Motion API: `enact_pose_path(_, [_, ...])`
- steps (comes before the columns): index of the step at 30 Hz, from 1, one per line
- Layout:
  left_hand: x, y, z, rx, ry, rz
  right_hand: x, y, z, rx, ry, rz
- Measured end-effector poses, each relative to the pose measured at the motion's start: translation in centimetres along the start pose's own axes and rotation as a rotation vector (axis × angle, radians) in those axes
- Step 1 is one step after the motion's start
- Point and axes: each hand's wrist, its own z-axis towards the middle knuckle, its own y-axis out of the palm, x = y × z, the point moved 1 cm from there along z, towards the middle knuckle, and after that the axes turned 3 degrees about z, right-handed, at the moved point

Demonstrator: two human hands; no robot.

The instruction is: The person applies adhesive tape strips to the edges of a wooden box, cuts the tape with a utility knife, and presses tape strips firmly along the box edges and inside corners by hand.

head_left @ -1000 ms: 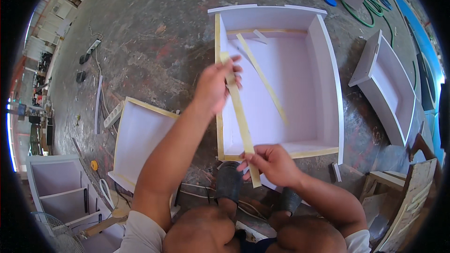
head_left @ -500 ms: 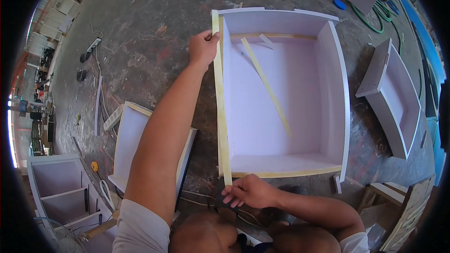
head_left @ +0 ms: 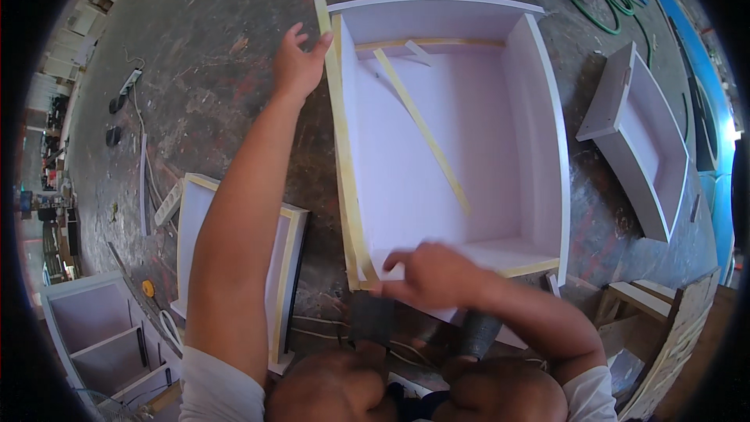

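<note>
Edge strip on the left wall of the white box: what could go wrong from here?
1. The strip is held only at its ends, left hand far, right hand near; the middle may bow or sit off the edge.
2. A loose strip lies slantwise inside the box and could get knocked.
3. Cables run by the knees and could snag.

Stained grey concrete floor (head_left: pixel 219 70): large open white wooden box (head_left: pixel 547 133) at centre, smaller white drawer box (head_left: pixel 625 141) right, flat white panel (head_left: pixel 195 234) left, green hose (head_left: pixel 601 12) far.
</note>
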Motion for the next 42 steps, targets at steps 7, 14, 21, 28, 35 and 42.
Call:
enact_pose_path(7, [-1.0,-1.1,-8.0,-0.098,0.135,0.262,14.1,-6.9,9.8,0.414,0.334,-0.053])
enact_pose_path(14, [-0.1,-7.4,-15.8,-0.162,0.383,0.162,15.0,-7.1,20.4,0.726,0.182,-0.174])
enact_pose_path(21, [-0.1,-11.7,-16.7,-0.038,0.264,0.116,16.5,-9.1,22.0,0.731,-0.105,0.266])
enact_pose_path(28, [7.3,-8.4,-22.1,-0.526,0.086,-0.615,3.2,-10.5,3.3,0.703,-0.056,0.971])
enact_pose_path(35, [9.6,-7.8,-28.2,-0.414,-0.024,-1.031,-5.0,-4.7,-13.1,0.468,-0.043,0.76])
enact_pose_path(42, [6.1,-11.2,-27.6,-0.251,-0.121,-1.044,-0.3,1.8,-24.0,0.358,0.06,0.576])
